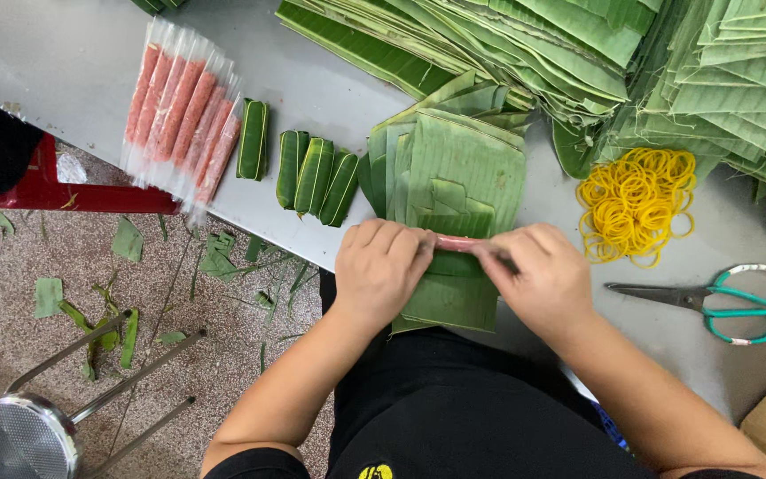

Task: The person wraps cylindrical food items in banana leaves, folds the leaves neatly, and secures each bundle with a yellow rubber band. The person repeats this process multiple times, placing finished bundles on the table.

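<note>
Matt ribbed green leaves (pixel 463 168) lie on a smooth grey metal table (pixel 330 98) beside glossy plastic-wrapped sausages (pixel 183 111).

The grey bench (pixel 330 98) carries cut banana leaves (pixel 454 168) at its centre, bigger leaf piles (pixel 578 44) at twelve to two o'clock, plastic-wrapped pink sausages (pixel 183 111) and green wrapped rolls (pixel 312 173) at ten — yellow rubber bands (pixel 636 204) and teal-handled scissors (pixel 720 302) at three.

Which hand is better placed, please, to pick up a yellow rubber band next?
The right hand, probably. The rubber bands lie just beyond it on the table, on its own side, while the left hand would have to cross the pink sausage both hold.
</note>
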